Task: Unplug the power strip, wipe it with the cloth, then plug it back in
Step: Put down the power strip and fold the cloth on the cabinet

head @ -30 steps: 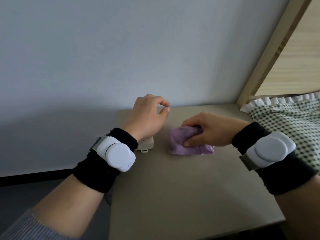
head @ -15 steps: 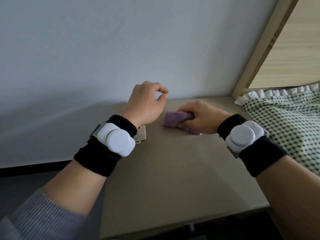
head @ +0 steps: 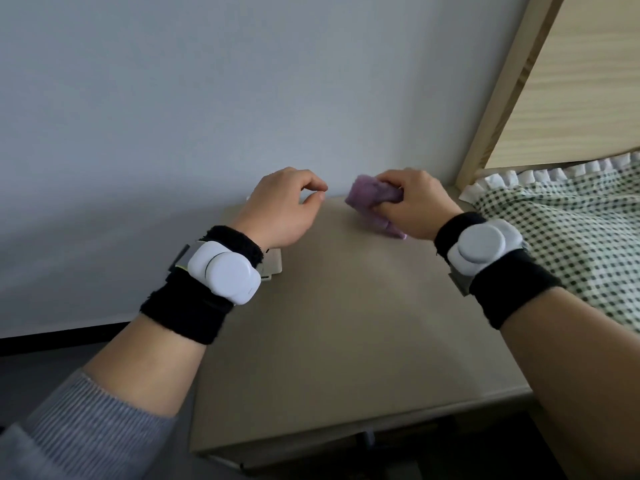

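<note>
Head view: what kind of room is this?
Probably a bedroom: a small table stands against a plain wall, beside a wooden bed frame with gingham, frilled bedding.

Bedside corner with a small table against a pale wall

A beige table [head: 346, 334] stands against the plain grey-white wall [head: 207, 98]. To its right lies green-and-white checked bedding [head: 571, 237] with a white ruffled edge, under a light wooden headboard [head: 571, 98]. A dark baseboard [head: 52, 337] runs along the wall's foot at left.
</note>
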### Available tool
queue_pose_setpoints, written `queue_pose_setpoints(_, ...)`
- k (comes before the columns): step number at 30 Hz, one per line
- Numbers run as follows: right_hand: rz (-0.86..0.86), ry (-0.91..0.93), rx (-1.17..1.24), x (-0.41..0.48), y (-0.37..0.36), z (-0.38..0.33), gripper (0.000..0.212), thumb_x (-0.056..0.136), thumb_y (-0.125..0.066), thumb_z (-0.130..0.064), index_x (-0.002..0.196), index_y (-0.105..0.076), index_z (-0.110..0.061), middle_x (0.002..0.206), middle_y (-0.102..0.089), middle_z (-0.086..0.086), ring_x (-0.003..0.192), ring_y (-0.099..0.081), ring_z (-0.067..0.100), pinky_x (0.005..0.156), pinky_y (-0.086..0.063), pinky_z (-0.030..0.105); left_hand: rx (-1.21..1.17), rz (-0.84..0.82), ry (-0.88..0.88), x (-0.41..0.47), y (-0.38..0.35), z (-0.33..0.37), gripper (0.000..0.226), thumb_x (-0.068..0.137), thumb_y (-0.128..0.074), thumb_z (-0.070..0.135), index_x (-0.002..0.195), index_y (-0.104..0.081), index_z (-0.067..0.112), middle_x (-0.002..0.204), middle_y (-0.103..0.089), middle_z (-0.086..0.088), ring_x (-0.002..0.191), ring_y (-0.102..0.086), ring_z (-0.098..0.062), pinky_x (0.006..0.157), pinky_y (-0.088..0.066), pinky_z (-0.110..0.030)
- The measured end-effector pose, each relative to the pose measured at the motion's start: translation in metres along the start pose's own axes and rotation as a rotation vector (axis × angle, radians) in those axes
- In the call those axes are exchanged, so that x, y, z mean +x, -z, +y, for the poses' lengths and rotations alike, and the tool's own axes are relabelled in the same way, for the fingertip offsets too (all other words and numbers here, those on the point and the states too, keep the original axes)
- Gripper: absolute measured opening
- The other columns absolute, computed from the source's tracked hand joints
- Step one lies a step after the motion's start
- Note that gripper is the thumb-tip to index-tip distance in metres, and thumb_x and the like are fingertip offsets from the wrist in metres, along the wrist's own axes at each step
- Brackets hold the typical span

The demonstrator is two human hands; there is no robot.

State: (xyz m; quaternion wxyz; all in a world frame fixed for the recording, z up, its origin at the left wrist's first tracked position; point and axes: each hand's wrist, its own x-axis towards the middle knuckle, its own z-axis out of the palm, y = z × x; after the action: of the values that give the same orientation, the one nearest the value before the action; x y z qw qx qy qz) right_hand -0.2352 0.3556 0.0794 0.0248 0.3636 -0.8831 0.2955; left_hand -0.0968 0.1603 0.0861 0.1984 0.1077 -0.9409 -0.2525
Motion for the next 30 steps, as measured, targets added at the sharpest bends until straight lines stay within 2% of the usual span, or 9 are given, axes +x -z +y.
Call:
queue_pose_setpoints(6,-0.081,0.072,-0.084,-0.004,-0.034,-0.022,0.028,0.086,-0.064,-0.026,0.11,-0.078,-0.03,0.106,-0.078,0.003,0.104,-0.07,0.031,0.084,-0.055,0.035,0.004,0.01,0.008,0.001,0.003,-0.004,0.025,0.101,-0.054,0.026,0.121,-0.07,0.025,0.125,-0.069,0.007,0.118,-0.06,-0.013,0.096,-0.039,-0.021)
queue_pose_setpoints(9,-0.167,0.215,-0.066,-0.023,-0.032,-0.039,0.039,0.082,-0.054,-0.041,0.111,-0.079,-0.036,0.097,-0.074,-0.003,0.097,-0.07,0.026,0.076,-0.042,0.027,0.001,0.012,-0.01,0.004,-0.003,-0.004,0.025,0.101,-0.055,0.024,0.12,-0.071,0.025,0.124,-0.069,0.006,0.117,-0.061,-0.013,0.096,-0.04,-0.021)
queue_pose_setpoints(11,-0.266,0.273,-0.057,-0.036,-0.026,-0.044,0.032,0.087,-0.064,-0.036,0.114,-0.079,-0.035,0.096,-0.069,-0.003,0.093,-0.067,0.025,0.076,-0.038,0.026,-0.011,0.009,-0.024,0.005,-0.008,-0.003,0.024,0.101,-0.055,0.024,0.119,-0.071,0.025,0.123,-0.069,0.006,0.116,-0.061,-0.013,0.097,-0.042,-0.024)
queue_pose_setpoints(17,-0.625,0.243,0.032,-0.048,0.01,-0.029,0.035,0.081,-0.081,-0.014,0.111,-0.08,-0.031,0.099,-0.076,-0.009,0.09,-0.069,0.015,0.082,-0.057,0.029,-0.04,-0.023,-0.053,0.009,-0.019,-0.005,0.023,0.1,-0.056,0.026,0.116,-0.071,0.028,0.119,-0.07,0.007,0.111,-0.063,-0.011,0.09,-0.04,-0.022)
queue_pose_setpoints(19,-0.496,0.189,0.058,-0.04,0.019,-0.017,0.037,0.078,-0.079,-0.01,0.11,-0.081,-0.029,0.096,-0.08,-0.006,0.091,-0.073,0.017,0.083,-0.059,0.031,-0.044,-0.011,-0.058,0.009,-0.019,-0.007,0.022,0.1,-0.056,0.027,0.116,-0.071,0.029,0.118,-0.07,0.008,0.109,-0.063,-0.01,0.087,-0.04,-0.019)
queue_pose_setpoints(23,0.102,0.0,0.026,-0.012,0.013,0.004,0.021,0.088,-0.069,-0.01,0.1,-0.08,-0.022,0.088,-0.075,0.001,0.089,-0.069,0.026,0.085,-0.057,0.039,-0.055,-0.019,-0.046,0.008,-0.017,-0.007,0.024,0.1,-0.054,0.029,0.118,-0.071,0.032,0.12,-0.07,0.011,0.11,-0.062,-0.008,0.088,-0.041,-0.018)
queue_pose_setpoints(25,0.089,-0.076,-0.063,-0.007,0.003,0.002,0.017,0.092,-0.067,-0.018,0.101,-0.08,-0.025,0.09,-0.074,0.003,0.097,-0.07,0.03,0.085,-0.055,0.033,-0.058,-0.03,-0.048,0.007,-0.018,-0.006,0.024,0.1,-0.054,0.029,0.118,-0.07,0.032,0.121,-0.069,0.011,0.111,-0.063,-0.008,0.091,-0.042,-0.021)
queue_pose_setpoints(27,-0.056,-0.062,-0.125,-0.012,-0.007,-0.005,0.026,0.09,-0.069,-0.026,0.112,-0.08,-0.033,0.108,-0.08,-0.001,0.109,-0.071,0.027,0.091,-0.054,0.032,-0.051,-0.018,-0.052,0.008,-0.02,-0.005,0.023,0.1,-0.054,0.028,0.116,-0.071,0.032,0.119,-0.069,0.012,0.106,-0.062,-0.006,0.085,-0.039,-0.013)
queue_pose_setpoints(30,-0.218,0.008,-0.044,-0.026,-0.004,-0.019,0.035,0.078,-0.073,-0.038,0.112,-0.08,-0.042,0.104,-0.082,-0.011,0.096,-0.074,0.014,0.088,-0.057,0.03,-0.066,-0.016,-0.066,0.009,-0.022,-0.002,0.022,0.101,-0.055,0.027,0.116,-0.071,0.031,0.113,-0.068,0.016,0.097,-0.059,0.001,0.077,-0.032,0.001)
